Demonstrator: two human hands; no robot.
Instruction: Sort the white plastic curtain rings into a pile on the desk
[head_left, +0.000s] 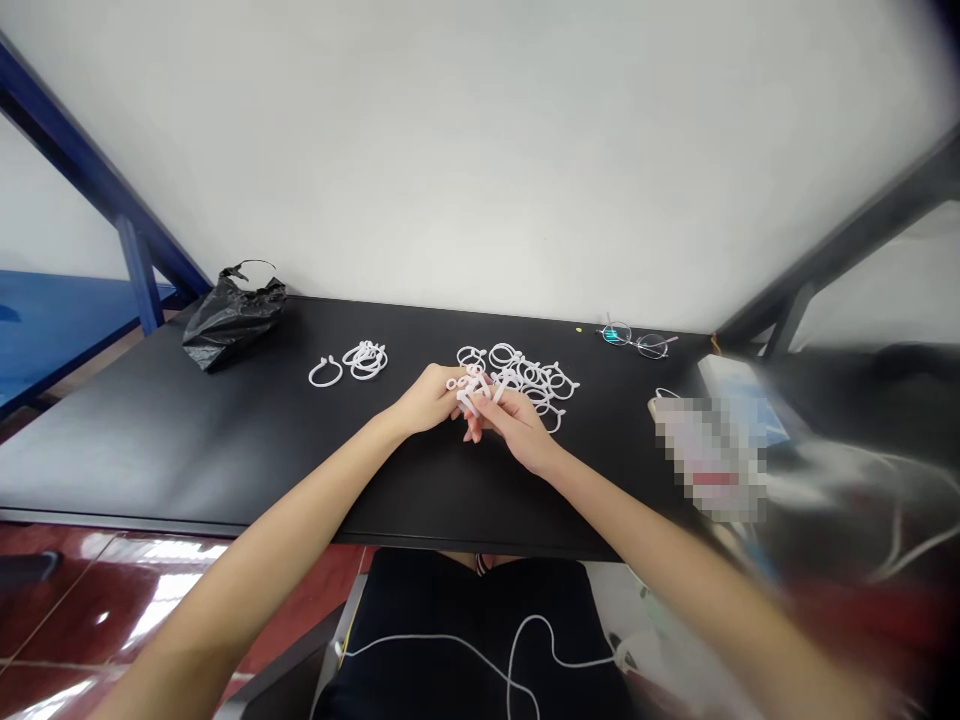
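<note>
My left hand (429, 400) and my right hand (517, 428) meet over the middle of the black table (225, 440). Both have fingers pinched on white plastic rings (471, 384) held between them. Right behind the hands lies a loose pile of white rings (534, 376). Further left sit a small stack of white rings (366, 359) and a single open ring (325, 373).
A crumpled black plastic bag (232, 312) lies at the table's far left. Eyeglasses (636, 340) rest at the far right by the wall. A blurred-out item (709, 450) and white cables (892, 530) crowd the right side. Blue frame posts (139, 265) stand at left.
</note>
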